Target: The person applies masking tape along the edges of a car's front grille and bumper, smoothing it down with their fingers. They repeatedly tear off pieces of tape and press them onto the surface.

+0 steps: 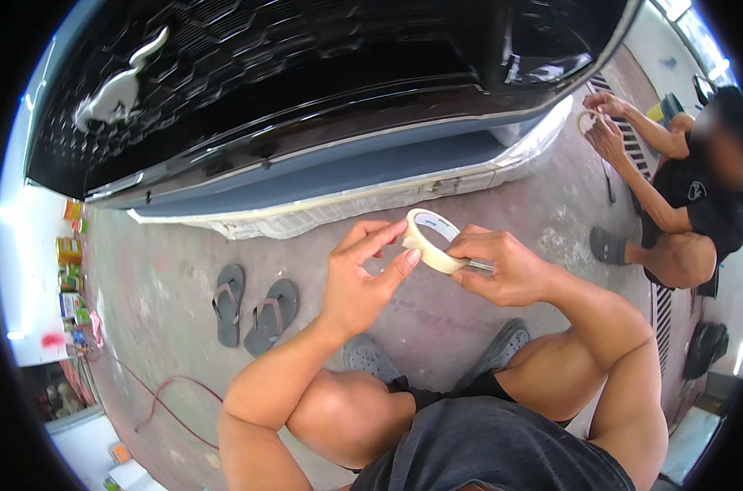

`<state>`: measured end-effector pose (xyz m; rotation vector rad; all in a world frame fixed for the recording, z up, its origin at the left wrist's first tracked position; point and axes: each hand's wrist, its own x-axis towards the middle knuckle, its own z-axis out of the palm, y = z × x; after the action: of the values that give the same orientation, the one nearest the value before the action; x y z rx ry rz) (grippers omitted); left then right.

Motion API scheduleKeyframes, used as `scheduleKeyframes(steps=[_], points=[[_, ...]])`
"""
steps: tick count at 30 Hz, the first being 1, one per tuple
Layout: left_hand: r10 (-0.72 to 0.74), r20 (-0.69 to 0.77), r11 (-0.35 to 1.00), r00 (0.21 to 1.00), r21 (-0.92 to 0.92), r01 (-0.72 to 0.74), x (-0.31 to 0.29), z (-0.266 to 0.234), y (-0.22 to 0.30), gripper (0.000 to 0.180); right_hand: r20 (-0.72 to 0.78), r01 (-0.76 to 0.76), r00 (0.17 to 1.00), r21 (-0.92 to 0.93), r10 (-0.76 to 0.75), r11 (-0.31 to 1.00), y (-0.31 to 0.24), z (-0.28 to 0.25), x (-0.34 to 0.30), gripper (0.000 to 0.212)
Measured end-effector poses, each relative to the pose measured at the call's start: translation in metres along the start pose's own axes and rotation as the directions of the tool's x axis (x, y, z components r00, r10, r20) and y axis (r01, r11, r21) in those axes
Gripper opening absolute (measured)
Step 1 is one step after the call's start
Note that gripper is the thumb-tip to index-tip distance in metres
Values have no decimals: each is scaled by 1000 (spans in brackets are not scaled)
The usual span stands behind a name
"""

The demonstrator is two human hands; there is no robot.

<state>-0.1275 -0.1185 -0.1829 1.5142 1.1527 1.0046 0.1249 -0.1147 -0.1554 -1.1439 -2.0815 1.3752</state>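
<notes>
A roll of cream masking tape (438, 260) is held up between my two hands, in front of the car's bumper. My left hand (363, 274) pinches its near left side with thumb and fingertips, where a small flap of tape stands off the roll. My right hand (506, 266) grips the roll's right edge between thumb and fingers. A thin silvery item (479, 266) shows beside the right fingers, too small to name. Above the roll, the car's lower bumper (355, 170) is grey-blue, with masking tape and wrinkled sheeting (338, 203) along its lower edge.
The black grille (249, 65) with a silver horse emblem fills the top. A pair of flip-flops (257, 309) lies left. At right a co-worker (690, 188) squats, holding a tape roll. A red hose (163, 389) and several cans (70, 254) are at left; a floor drain (635, 147) is at right.
</notes>
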Motion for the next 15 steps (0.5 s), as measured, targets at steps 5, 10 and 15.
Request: scheduleKeyframes(steps=[5,10,15], points=[[142,-57,980,988,146,-132,7,22,-4,24,-71,101,991,-128,-110,987,18,-1,-14,27],[108,-53,982,993,160,-99,17,31,4,13,-85,103,988,-230,-125,968,16,-15,-18,28],[36,-95,992,995,122,-25,19,33,0,14,-57,-173,985,-267,164,948,1,-17,-10,35]])
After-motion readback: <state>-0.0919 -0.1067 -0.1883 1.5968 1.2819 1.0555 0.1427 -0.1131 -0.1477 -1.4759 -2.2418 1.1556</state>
